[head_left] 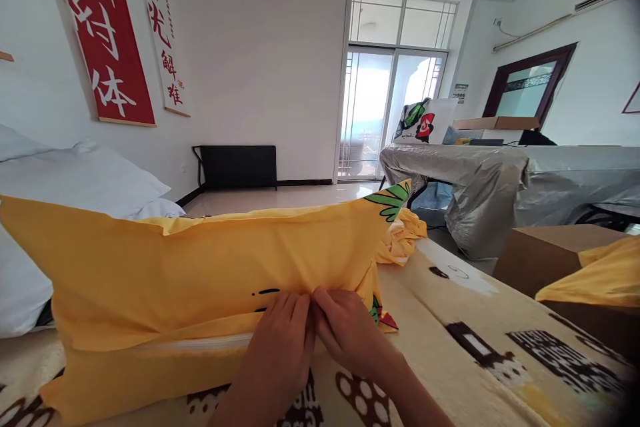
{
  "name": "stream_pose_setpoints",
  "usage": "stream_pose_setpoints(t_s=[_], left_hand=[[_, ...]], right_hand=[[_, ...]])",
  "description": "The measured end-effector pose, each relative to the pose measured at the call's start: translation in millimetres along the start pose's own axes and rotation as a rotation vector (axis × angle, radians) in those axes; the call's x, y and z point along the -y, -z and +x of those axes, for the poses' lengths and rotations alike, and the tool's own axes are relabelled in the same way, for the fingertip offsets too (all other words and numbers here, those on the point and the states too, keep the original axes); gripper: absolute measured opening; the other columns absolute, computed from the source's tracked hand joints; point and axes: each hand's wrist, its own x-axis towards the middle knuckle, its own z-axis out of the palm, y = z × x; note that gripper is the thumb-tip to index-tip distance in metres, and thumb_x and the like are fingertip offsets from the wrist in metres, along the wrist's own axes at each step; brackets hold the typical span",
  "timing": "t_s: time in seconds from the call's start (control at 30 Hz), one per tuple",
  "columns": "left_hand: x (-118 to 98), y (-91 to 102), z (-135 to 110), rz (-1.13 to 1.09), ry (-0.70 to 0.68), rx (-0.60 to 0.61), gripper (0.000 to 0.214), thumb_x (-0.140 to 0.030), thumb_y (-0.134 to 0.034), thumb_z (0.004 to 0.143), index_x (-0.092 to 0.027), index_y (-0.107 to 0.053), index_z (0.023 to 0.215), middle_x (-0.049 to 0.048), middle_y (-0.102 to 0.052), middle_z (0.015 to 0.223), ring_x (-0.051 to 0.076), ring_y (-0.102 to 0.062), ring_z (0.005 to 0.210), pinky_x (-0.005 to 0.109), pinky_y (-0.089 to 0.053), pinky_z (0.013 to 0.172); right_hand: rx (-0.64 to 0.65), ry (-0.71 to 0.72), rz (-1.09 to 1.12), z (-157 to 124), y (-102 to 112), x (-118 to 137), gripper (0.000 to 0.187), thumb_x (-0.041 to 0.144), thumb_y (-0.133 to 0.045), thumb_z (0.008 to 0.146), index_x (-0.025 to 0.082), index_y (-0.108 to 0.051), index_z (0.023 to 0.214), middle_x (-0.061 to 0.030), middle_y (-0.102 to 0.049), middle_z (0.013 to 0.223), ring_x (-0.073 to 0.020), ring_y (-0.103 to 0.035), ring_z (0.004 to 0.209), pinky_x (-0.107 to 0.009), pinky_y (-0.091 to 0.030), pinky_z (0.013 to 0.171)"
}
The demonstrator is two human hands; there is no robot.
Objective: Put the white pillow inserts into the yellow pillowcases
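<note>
A yellow pillowcase [200, 260] with a pillow inside lies across the bed in front of me, its open zipper edge [200, 341] showing white along the near side. Both hands meet at that edge near the middle. My left hand [280, 347] rests with fingers bent, pinching the yellow fabric at the seam. My right hand [350, 333] presses against it from the right, fingertips closed on the same fabric. A green leaf print [390, 200] marks the pillowcase's far right corner.
A cream blanket [475, 347] with brown cartoon prints covers the bed. White pillows [75, 180] lie at the left. A cardboard box [550, 253] with yellow cloth [600, 280] stands at the right. A table under grey sheeting [500, 173] sits beyond.
</note>
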Motion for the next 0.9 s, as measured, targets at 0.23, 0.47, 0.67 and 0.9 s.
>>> stream_pose_setpoints(t_s=[0.23, 0.47, 0.67, 0.9], left_hand=[[6, 2.6, 6, -0.096, 0.134, 0.166, 0.021, -0.022, -0.031, 0.093, -0.018, -0.051, 0.088, 0.0069, -0.056, 0.092, 0.023, -0.052, 0.087, 0.038, -0.041, 0.074], [20, 10.1, 7, -0.283, 0.118, 0.16, 0.019, -0.03, -0.039, 0.092, -0.019, -0.046, 0.079, 0.0022, -0.054, 0.084, 0.018, -0.049, 0.079, 0.031, -0.036, 0.07], [27, 0.8, 10, -0.249, 0.137, 0.102, 0.033, -0.037, -0.025, 0.096, -0.019, -0.044, 0.076, 0.0025, -0.053, 0.078, 0.017, -0.047, 0.073, 0.03, -0.033, 0.066], [28, -7.1, 10, -0.133, 0.131, 0.045, 0.037, -0.036, -0.019, 0.097, -0.019, -0.042, 0.073, 0.0022, -0.052, 0.074, 0.017, -0.047, 0.068, 0.03, -0.031, 0.062]], right_hand=[[0.032, -0.013, -0.098, -4, 26, 8, 0.011, 0.014, -0.047, 0.088, 0.017, -0.05, 0.078, -0.0063, -0.056, 0.093, -0.0192, -0.048, 0.087, -0.03, -0.034, 0.076], [0.057, -0.06, -0.107, -11, 14, 15, 0.012, 0.009, -0.05, 0.083, 0.018, -0.055, 0.077, -0.0008, -0.062, 0.076, -0.0153, -0.053, 0.072, -0.027, -0.031, 0.068], [0.13, -0.204, -0.161, -4, 2, 17, 0.013, 0.015, -0.047, 0.084, 0.018, -0.058, 0.077, -0.0016, -0.065, 0.072, -0.0153, -0.058, 0.067, -0.027, -0.024, 0.058], [0.188, -0.289, -0.142, -3, 3, 22, 0.022, 0.019, -0.04, 0.091, 0.018, -0.057, 0.078, -0.0026, -0.066, 0.069, -0.0149, -0.059, 0.062, -0.029, -0.018, 0.055]])
